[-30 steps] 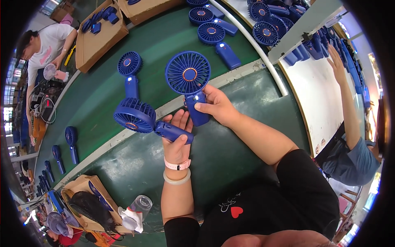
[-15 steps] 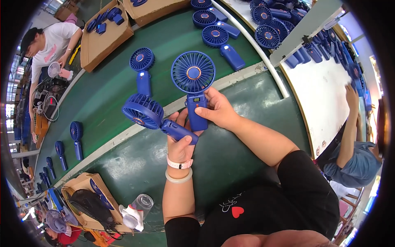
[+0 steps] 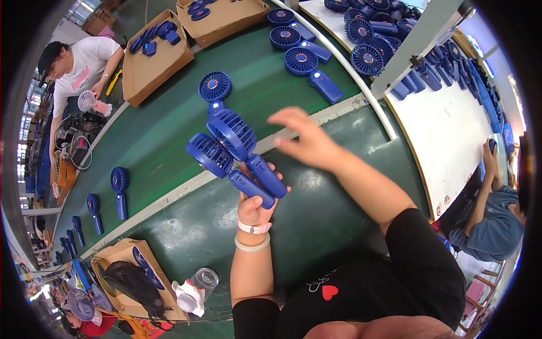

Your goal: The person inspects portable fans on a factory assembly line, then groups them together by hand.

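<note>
Two blue handheld fans, one with its head upper right and the other with its head lower left, are gripped together by their handles in my left hand. Both are tilted, heads up and leftward, with no display showing. My right hand is off to the right of them, holding nothing, its fingers apart and slightly blurred. Just behind the held pair lies another blue fan on the green conveyor belt, its handle partly covered by them.
More fans lie on the belt at right, others at left. Cardboard trays stand beyond. A white pipe curves beside the white table, piled with fans. Near left are a carton and clear cup. Two people sit nearby.
My right hand has let go of the upright fan and moved up and right. That fan is now in my left hand beside the other, tilted, its display turned out of sight.
</note>
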A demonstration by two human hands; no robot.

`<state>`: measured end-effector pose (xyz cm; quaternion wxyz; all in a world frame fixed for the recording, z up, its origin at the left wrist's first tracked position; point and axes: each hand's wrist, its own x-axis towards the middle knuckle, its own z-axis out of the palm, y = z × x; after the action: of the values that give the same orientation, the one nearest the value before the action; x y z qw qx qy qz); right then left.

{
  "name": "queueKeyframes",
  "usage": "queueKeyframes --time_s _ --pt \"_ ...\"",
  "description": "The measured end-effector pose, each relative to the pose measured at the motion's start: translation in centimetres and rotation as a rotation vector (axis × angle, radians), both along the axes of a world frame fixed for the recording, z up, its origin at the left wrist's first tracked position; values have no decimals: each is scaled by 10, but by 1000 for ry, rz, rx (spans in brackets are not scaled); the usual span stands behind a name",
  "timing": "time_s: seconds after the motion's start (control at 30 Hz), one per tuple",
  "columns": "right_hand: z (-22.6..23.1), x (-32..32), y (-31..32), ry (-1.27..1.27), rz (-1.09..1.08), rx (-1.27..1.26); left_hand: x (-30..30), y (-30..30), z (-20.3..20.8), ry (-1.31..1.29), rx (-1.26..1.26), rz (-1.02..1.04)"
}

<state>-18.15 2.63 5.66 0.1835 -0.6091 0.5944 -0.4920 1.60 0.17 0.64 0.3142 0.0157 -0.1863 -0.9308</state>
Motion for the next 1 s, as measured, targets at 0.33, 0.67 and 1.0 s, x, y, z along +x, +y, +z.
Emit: queueKeyframes --time_s 0.33,0.67,1.0 --pt "-31 -113 -21 674 -711 619 -1 -3 -2 53 -51 -29" --pt "2 -21 18 -1772 682 124 2 -2 -2 32 -65 -4" --pt "-45 -2 16 -1781 797 268 1 0 0 23 -76 -12"
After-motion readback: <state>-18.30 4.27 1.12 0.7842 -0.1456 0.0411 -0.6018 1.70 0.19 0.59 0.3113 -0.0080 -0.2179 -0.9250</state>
